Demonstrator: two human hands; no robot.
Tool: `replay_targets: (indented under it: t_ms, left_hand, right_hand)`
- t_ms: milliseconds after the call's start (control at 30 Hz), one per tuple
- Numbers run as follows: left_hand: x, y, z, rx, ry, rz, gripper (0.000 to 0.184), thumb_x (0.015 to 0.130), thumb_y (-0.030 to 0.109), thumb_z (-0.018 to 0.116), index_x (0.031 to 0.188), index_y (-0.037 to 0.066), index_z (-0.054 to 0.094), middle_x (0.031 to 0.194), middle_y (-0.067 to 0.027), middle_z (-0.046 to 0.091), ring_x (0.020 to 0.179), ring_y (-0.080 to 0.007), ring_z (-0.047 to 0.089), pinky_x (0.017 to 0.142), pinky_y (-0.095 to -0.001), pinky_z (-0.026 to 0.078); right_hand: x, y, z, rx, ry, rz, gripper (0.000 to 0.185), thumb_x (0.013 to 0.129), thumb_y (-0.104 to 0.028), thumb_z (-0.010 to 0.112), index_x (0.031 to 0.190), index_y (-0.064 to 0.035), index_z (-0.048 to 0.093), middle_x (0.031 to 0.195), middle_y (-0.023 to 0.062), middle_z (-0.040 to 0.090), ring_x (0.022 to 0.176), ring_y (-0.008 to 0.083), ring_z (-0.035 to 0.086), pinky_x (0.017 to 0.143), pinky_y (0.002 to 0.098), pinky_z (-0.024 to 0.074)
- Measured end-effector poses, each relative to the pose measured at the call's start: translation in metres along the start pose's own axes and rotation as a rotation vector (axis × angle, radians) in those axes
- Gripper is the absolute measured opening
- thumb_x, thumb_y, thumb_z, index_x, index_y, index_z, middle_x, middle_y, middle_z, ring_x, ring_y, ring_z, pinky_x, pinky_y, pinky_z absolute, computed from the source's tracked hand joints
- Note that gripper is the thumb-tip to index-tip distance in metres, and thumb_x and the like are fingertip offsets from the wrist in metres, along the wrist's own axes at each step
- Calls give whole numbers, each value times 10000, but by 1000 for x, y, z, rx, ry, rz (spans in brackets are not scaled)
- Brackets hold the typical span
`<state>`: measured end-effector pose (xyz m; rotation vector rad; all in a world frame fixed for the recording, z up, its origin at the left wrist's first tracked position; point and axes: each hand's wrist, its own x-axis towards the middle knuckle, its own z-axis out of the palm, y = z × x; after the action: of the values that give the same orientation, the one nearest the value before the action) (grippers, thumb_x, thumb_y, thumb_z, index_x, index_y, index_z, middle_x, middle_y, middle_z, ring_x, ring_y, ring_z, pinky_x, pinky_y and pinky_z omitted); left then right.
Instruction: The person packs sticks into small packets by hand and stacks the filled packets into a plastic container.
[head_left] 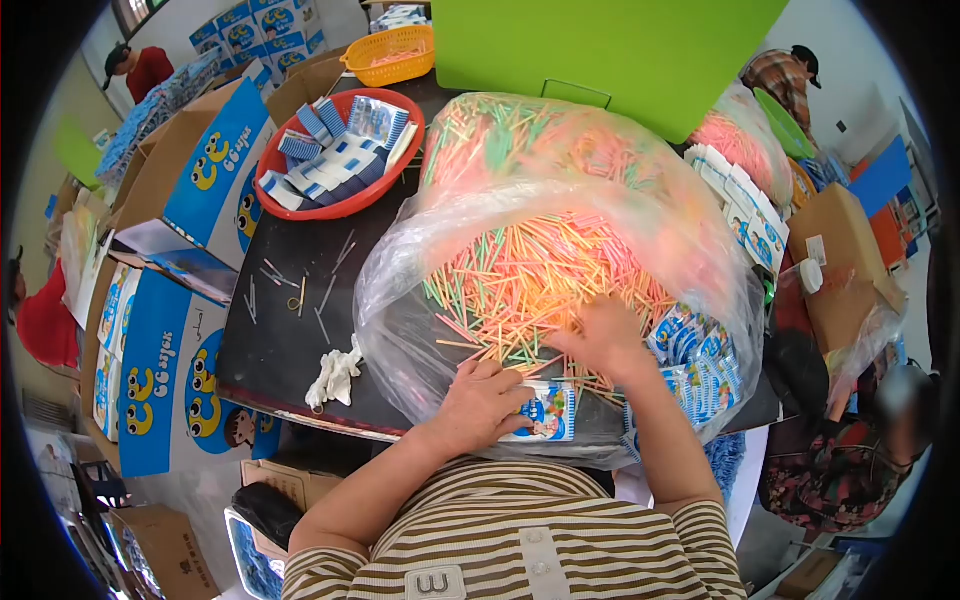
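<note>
Thin, straight pastel sticks (540, 265) lie heaped in the mouth of a crumpled, translucent plastic bag (395, 265), toward the near edge of the dark, smooth counter (275, 345). The left hand (480, 402) covers one end of a flat, glossy packet (556, 410) by that edge; whether its grip is clamped cannot be told. The right hand (606, 337) touches the sticks, its grip partly hidden, closure indeterminate. A wrinkled white cloth (335, 378) lies near the near-left corner.
</note>
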<state>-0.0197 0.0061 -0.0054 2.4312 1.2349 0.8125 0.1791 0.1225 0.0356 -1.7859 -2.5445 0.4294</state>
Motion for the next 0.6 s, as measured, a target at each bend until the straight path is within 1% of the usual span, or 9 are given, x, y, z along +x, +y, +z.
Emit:
replay_targets:
  t_ms: [67, 100, 233, 300, 433, 500, 533, 567, 600]
  left_hand:
    - [1, -1, 1, 10, 22, 16, 346, 680, 320, 713, 970, 156, 620, 954, 1, 560, 906, -203, 497, 832, -400, 356]
    - [1, 0, 1, 10, 22, 16, 346, 680, 320, 713, 970, 156, 620, 954, 1, 560, 906, -203, 497, 832, -400, 356]
    - [1, 2, -1, 7, 0, 2, 349, 681, 319, 713, 975, 153, 625, 971, 2, 564, 920, -205, 494, 834, -404, 354]
    - [0, 2, -1, 7, -5, -16, 350, 682, 319, 713, 977, 151, 626, 982, 2, 566, 927, -206, 493, 835, -407, 353]
    - [0, 3, 1, 0, -42, -9, 361, 685, 324, 712, 986, 143, 625, 993, -10, 563, 945, -219, 492, 850, -417, 353]
    - [2, 1, -3, 18, -54, -4, 369, 684, 329, 713, 988, 141, 625, 998, -15, 563, 954, -224, 493, 854, -419, 353]
    - [3, 1, -5, 23, -85, -19, 391, 684, 325, 714, 1017, 142, 623, 1041, -27, 563, 976, -234, 493, 867, -418, 351]
    - [2, 3, -5, 21, -117, -40, 414, 684, 321, 716, 1045, 143, 621, 1083, -39, 563, 998, -244, 494, 881, -417, 349]
    - [3, 5, -4, 17, -118, -43, 414, 684, 321, 716, 1045, 143, 621, 1083, -39, 563, 998, -244, 494, 881, -417, 349]
  right_hand:
    - [-8, -17, 15, -93, 276, -120, 400, 622, -380, 731, 795, -38, 616, 866, 117, 563, 872, 304, 546, 730, 456, 432]
    - [-3, -20, 25, -71, 298, -125, 405, 626, -372, 726, 816, -29, 623, 873, 116, 564, 890, 304, 543, 734, 452, 434]
    - [5, -20, 37, -45, 267, -121, 357, 663, -335, 700, 837, -32, 630, 899, 112, 574, 925, 306, 540, 753, 465, 434]
    - [3, -17, 28, 60, 181, -53, 306, 703, -288, 662, 863, -29, 631, 931, 119, 582, 956, 305, 537, 798, 475, 425]
    - [6, -23, 28, -12, 135, -54, 254, 739, -233, 615, 892, -31, 637, 959, 126, 584, 982, 314, 529, 845, 482, 407]
    - [10, -16, 27, -56, -29, -38, 240, 735, -208, 603, 912, -51, 645, 968, 119, 584, 1006, 301, 521, 854, 490, 393]
    - [10, -17, 27, -60, -21, -46, 240, 735, -208, 603, 912, -51, 645, 968, 119, 584, 1006, 301, 521, 854, 490, 393]
    - [5, -19, 30, -117, 50, -67, 221, 728, -196, 600, 898, -64, 649, 970, 111, 586, 1009, 293, 522, 850, 493, 390]
    - [0, -20, 33, -169, 116, -82, 204, 721, -185, 598, 884, -76, 654, 972, 102, 588, 1012, 284, 524, 846, 496, 386]
